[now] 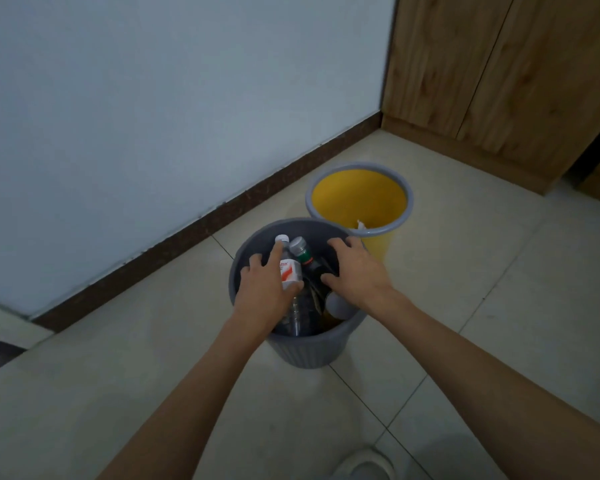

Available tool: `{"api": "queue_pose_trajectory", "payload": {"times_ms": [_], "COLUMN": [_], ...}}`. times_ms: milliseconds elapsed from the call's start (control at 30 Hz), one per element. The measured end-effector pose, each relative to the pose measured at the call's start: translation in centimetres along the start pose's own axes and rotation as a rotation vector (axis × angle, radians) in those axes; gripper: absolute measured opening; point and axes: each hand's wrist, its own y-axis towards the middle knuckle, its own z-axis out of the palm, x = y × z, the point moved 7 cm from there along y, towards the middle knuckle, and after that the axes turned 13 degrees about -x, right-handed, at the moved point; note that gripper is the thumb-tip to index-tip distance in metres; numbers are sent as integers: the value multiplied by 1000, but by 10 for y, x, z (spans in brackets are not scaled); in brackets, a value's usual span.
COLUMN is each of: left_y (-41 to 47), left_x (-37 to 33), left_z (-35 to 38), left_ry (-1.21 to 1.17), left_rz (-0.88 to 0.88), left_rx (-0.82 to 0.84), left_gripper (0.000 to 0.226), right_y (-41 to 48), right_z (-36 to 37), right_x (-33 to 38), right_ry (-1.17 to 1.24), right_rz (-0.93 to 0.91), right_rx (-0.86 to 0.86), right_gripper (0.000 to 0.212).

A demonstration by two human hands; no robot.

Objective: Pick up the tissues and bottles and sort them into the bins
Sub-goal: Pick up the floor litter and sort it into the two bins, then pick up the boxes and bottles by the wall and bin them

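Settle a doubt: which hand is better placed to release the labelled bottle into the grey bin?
Left. The left hand grips the labelled bottle in the grey bin; the right hand holds nothing.
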Motion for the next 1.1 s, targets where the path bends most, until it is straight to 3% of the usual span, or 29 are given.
{"api": "queue_pose_trajectory", "payload": {"times_ms": [167, 333, 567, 867, 1100], "left_y": [-12, -36, -82, -133, -130], "left_x": [-43, -129, -277, -441, -556], "left_z": [-45, -84, -90, -84, -211], "left_ry": [204, 313, 255, 107, 38], "left_rz": [217, 557, 879, 1144, 1216], "left_rx": [-7, -92, -106, -104, -84], "left_gripper": [84, 76, 76, 73, 74], "right_y": [-20, -59, -148, -206, -204], "right_z": [-36, -128, -237, -329, -516], "right_x": [-5, -35, -118, -191, -170], "right_ry": [17, -132, -315, -338, -360], "right_rz": [-12, 5, 247, 562, 688], "right_rx": [67, -137, -267, -337, -423], "right_gripper": [65, 65, 57, 53, 53]}}
